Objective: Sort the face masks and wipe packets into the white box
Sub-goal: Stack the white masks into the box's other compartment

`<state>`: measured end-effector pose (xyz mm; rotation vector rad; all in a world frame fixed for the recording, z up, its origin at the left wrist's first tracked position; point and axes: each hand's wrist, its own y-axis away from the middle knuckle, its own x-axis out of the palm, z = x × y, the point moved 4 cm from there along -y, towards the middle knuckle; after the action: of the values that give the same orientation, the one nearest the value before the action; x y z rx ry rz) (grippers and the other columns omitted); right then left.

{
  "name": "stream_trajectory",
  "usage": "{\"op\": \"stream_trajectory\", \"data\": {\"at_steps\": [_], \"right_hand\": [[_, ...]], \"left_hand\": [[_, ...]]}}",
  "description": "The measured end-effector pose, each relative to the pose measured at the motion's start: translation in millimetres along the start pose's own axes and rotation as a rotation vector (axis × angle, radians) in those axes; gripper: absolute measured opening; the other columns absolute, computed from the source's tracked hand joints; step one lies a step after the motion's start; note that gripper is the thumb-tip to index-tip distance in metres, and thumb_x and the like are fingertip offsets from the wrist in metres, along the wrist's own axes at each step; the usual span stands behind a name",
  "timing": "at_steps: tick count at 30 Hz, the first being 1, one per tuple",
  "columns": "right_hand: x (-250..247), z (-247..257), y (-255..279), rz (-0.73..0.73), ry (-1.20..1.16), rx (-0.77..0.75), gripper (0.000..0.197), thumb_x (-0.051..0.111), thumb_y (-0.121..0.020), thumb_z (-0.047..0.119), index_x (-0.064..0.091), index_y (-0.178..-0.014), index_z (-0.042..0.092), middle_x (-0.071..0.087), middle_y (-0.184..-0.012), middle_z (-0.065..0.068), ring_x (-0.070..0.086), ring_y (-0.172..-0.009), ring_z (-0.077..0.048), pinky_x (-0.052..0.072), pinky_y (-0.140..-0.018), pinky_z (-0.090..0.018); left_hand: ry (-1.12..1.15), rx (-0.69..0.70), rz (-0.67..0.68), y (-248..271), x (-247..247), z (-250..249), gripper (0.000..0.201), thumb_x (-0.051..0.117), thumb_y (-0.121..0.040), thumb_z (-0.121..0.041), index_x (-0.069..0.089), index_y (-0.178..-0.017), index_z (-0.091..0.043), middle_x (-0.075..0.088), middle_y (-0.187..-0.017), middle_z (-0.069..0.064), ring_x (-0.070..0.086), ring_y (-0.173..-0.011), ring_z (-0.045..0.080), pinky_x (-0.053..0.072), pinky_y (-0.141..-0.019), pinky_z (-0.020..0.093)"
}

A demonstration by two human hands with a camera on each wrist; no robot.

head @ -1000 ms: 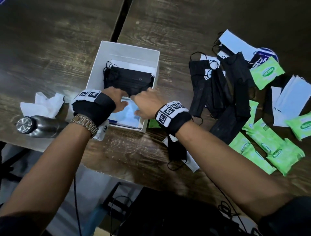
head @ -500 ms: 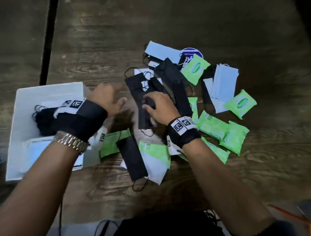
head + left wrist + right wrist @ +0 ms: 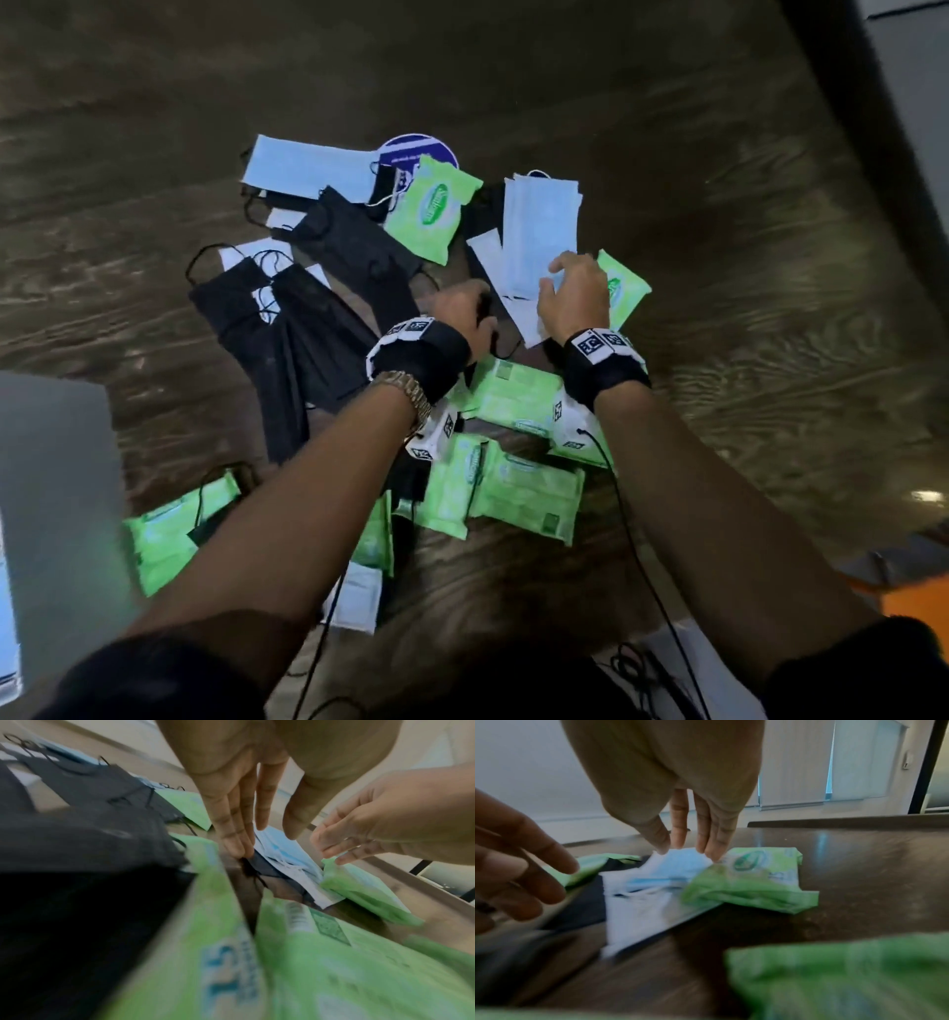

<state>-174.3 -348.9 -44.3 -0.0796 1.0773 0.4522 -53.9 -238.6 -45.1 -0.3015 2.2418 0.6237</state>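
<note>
On the dark wooden table lies a pile of black masks, light blue masks and green wipe packets. My right hand reaches the near end of the blue mask stack, its straight fingertips touching the stack beside a green packet. Just to its left, my left hand has straight fingers touching a dark mask's edge and ear loop. Neither hand holds anything. Only a corner of the white box shows at the left edge.
A round blue and white sticker lies at the far side of the pile. Black cables run from my wrists toward me. An orange object sits at the right edge. Bare table lies right of the pile.
Both hands left the white box and moved right over the pile. The right hand went from the black masks to the blue mask stack, and the left hand followed beside it.
</note>
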Motion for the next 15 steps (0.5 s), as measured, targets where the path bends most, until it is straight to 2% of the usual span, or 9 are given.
{"op": "stream_trajectory", "data": {"at_steps": [4, 7, 10, 12, 15], "right_hand": [[0.8, -16.9, -34.8, -0.006, 0.023, 0.070, 0.034, 0.065, -0.090, 0.022, 0.055, -0.116, 0.003, 0.054, -0.120, -0.020, 0.052, -0.114, -0.037, 0.043, -0.088, -0.041], [2.1, -15.5, -56.9, 0.024, 0.045, 0.163, 0.055, 0.075, -0.083, 0.032, 0.048, -0.122, 0.004, 0.054, -0.126, -0.019, 0.051, -0.118, -0.037, 0.044, -0.095, -0.043], [4.4, -13.0, -71.4, 0.044, -0.046, 0.275, 0.071, 0.087, -0.072, 0.028, 0.045, -0.125, 0.005, 0.053, -0.130, -0.018, 0.054, -0.119, -0.038, 0.046, -0.099, -0.045], [5.7, -14.9, -76.2, 0.058, -0.138, 0.350, 0.070, 0.090, -0.067, 0.025, 0.047, -0.120, 0.007, 0.056, -0.127, -0.016, 0.058, -0.114, -0.038, 0.050, -0.095, -0.046], [9.0, -21.4, -79.6, 0.088, -0.244, 0.426, 0.061, 0.091, -0.062, 0.029, 0.056, -0.108, 0.011, 0.063, -0.118, -0.009, 0.064, -0.101, -0.032, 0.057, -0.082, -0.044]], "left_hand": [[0.064, -0.205, -0.058, -43.6, 19.8, -2.4, 0.033, 0.063, -0.083, -0.020, 0.054, -0.113, -0.011, 0.067, -0.103, 0.012, 0.062, -0.097, 0.032, 0.052, -0.083, 0.036], [0.021, -0.280, -0.063, -66.4, 25.8, -6.1, 0.030, 0.064, -0.082, -0.023, 0.054, -0.107, -0.011, 0.066, -0.100, 0.010, 0.063, -0.093, 0.029, 0.050, -0.075, 0.032], [-0.053, -0.278, -0.039, -80.7, 32.2, -9.3, 0.041, 0.066, -0.084, -0.027, 0.052, -0.118, -0.009, 0.064, -0.109, 0.012, 0.060, -0.104, 0.028, 0.045, -0.082, 0.032], [-0.085, -0.262, -0.030, -84.7, 35.6, -9.6, 0.044, 0.067, -0.085, -0.029, 0.049, -0.121, -0.011, 0.064, -0.110, 0.012, 0.058, -0.106, 0.027, 0.044, -0.084, 0.031], [-0.045, -0.250, -0.034, -85.4, 38.8, -4.8, 0.046, 0.067, -0.084, -0.027, 0.050, -0.125, -0.013, 0.064, -0.110, 0.014, 0.059, -0.104, 0.028, 0.048, -0.088, 0.033]]}}
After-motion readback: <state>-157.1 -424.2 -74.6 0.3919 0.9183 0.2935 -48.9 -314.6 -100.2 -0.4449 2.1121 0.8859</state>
